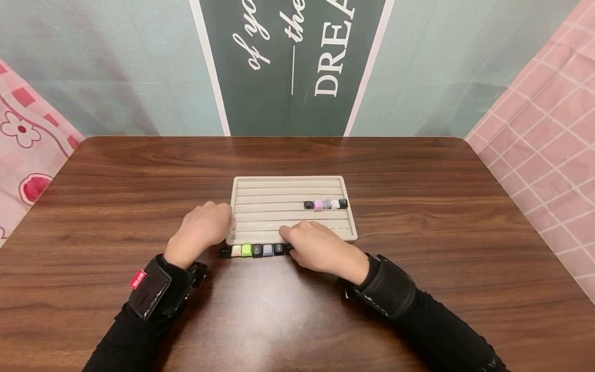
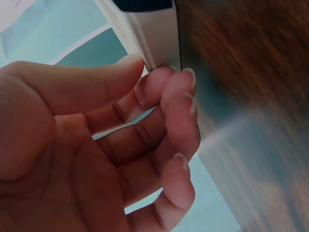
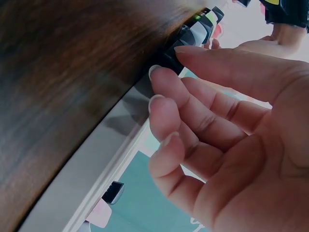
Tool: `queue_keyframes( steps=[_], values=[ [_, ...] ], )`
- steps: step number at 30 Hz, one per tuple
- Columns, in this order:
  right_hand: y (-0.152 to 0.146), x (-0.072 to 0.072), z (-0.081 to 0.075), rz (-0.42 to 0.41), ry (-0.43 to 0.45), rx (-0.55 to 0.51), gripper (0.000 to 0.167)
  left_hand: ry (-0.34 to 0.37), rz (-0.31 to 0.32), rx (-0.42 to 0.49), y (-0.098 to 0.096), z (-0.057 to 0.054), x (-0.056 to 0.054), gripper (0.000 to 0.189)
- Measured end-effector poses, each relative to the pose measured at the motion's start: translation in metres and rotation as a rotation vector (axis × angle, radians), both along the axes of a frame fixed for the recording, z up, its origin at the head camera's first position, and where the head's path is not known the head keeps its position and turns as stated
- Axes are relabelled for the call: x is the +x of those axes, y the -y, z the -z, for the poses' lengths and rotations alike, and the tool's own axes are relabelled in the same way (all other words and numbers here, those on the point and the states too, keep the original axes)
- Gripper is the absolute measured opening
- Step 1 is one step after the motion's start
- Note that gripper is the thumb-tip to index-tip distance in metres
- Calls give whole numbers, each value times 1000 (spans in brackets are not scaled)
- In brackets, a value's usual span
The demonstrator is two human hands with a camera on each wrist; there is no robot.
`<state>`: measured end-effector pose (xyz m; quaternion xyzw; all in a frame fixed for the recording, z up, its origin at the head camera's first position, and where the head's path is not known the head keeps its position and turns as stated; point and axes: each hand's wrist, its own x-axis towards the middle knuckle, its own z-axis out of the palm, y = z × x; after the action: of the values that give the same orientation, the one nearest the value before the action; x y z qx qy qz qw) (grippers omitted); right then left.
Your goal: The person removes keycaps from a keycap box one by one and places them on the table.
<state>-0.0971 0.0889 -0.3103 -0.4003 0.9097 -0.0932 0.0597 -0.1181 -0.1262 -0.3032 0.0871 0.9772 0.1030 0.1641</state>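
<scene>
A cream ridged tray (image 1: pixel 267 199) lies on the table. Along its near edge runs a row of keycaps: black, pale pink, a lime green keycap (image 1: pixel 247 250), more black and a lavender keycap (image 1: pixel 267 250). My left hand (image 1: pixel 204 225) is at the tray's left side; in the left wrist view its thumb and curled index finger pinch the tray's edge (image 2: pixel 157 41). With thumb and index finger, my right hand (image 1: pixel 321 248) pinches a black keycap (image 3: pixel 169 59) at the right end of that row. Its other fingers curl beside the tray's wall (image 3: pixel 91 169).
On the tray's right part sits a second short row of keycaps, among them a pink keycap (image 1: pixel 318 205) and a white keycap (image 1: pixel 335 204). The brown wooden table (image 1: pixel 418 206) extends all round. A printed curtain (image 1: pixel 153 77) hangs behind its far edge.
</scene>
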Motion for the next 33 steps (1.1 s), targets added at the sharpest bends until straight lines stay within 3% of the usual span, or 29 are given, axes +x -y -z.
queue_keyframes(
  steps=[12,22,33],
  values=[
    [1,0,0,3,10,9,14,-6,4,-1,0,0,0,21],
    [-2,2,-7,-8,-30,8,16,-24,3,-4,0,1,0,18],
    [-8,-2,-15,140,-3,15,16,-27,2,-6,-1,2,1,19]
  ],
)
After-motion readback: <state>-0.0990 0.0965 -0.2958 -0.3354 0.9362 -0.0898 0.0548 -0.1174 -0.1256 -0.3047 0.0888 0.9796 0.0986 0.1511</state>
